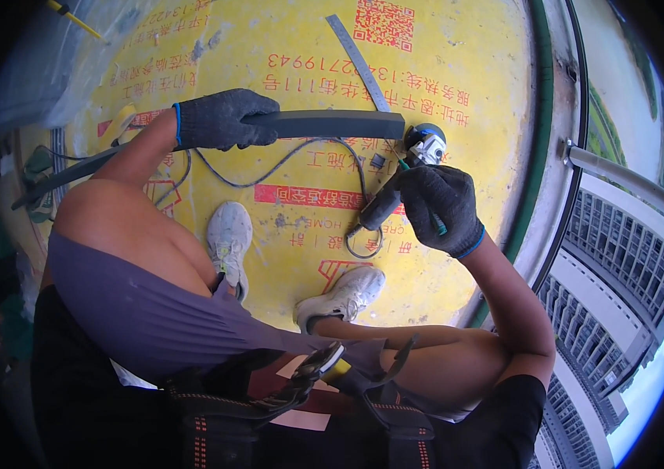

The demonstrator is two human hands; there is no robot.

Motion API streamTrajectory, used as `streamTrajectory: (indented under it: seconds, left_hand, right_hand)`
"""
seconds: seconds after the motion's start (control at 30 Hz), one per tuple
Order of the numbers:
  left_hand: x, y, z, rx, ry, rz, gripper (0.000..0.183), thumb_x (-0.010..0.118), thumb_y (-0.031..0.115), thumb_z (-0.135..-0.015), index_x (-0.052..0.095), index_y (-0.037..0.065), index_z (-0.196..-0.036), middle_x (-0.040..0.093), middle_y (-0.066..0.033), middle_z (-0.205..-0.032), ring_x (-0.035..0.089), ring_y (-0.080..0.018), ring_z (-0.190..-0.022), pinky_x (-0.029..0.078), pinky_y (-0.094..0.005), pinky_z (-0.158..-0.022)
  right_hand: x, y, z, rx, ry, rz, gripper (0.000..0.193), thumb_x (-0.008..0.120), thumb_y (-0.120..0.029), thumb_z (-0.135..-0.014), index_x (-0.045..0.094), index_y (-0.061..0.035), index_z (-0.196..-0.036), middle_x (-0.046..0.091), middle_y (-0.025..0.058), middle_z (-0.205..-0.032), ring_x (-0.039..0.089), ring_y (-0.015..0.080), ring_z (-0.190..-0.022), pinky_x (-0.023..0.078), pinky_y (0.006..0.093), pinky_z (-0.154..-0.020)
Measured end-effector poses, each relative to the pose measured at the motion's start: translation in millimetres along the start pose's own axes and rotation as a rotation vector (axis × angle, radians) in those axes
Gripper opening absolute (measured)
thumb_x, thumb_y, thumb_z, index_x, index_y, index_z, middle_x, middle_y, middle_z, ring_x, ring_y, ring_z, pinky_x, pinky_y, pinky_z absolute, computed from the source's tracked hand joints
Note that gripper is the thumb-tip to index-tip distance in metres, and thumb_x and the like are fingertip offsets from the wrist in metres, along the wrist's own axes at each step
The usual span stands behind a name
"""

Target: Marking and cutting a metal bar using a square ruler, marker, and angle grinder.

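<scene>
My left hand (230,119), in a dark work glove with a blue cuff, is closed around a long dark grey strip (340,123). The strip runs from the far left across in front of me, its cut end lying toward the right. My right hand (437,205), gloved the same way, is closed on a thin green pen (438,224) whose tip points at the area just below the strip's end. Close beside that hand, partly hidden by it, an angle grinder (427,144) lies on the floor. Beyond the strip lies a steel ruler (359,64), its near end by the strip.
Yellow printed protective sheeting (285,219) covers the floor. The grinder's dark cord (262,181) loops across it toward the left. On the right runs a window ledge with a metal rail (621,180), high-rise buildings outside. My shoes (229,238) stand near the cord.
</scene>
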State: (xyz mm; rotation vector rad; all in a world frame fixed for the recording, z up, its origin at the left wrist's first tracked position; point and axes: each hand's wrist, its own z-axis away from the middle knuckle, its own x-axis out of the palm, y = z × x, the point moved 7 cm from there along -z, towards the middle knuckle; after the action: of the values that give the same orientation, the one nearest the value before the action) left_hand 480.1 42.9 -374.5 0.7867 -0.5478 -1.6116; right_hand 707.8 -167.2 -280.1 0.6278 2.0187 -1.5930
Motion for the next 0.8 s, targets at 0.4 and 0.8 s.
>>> streamTrajectory:
  seconds: [0.4,0.8]
  left_hand:
    - [2,3,-4,-0.095,-0.046,-0.003,0.032,0.082,0.021,-0.09,0.073,0.001,-0.114,0.064,-0.0004,-0.078,0.058,-0.0087,-0.067,0.048,-0.0275,-0.061]
    - [-50,48,16,0.133,0.452,-0.523,0.035,0.085,0.032,-0.09,0.07,0.006,-0.108,0.066,-0.0144,-0.078,0.063,-0.0267,-0.068,0.051,-0.0411,-0.068]
  right_hand:
    - [-34,133,23,0.758,0.434,-0.158,0.031,0.05,-0.015,-0.106,0.071,0.0079,-0.109,0.073,0.0147,-0.092,0.07,0.0223,-0.083,0.055,0.0333,-0.077]
    - [157,241,0,1.323,-0.107,0.046,0.083,0.07,-0.071,-0.09,0.077,0.005,-0.122,0.073,0.0314,-0.127,0.071,0.0431,-0.124,0.056,0.046,-0.104]
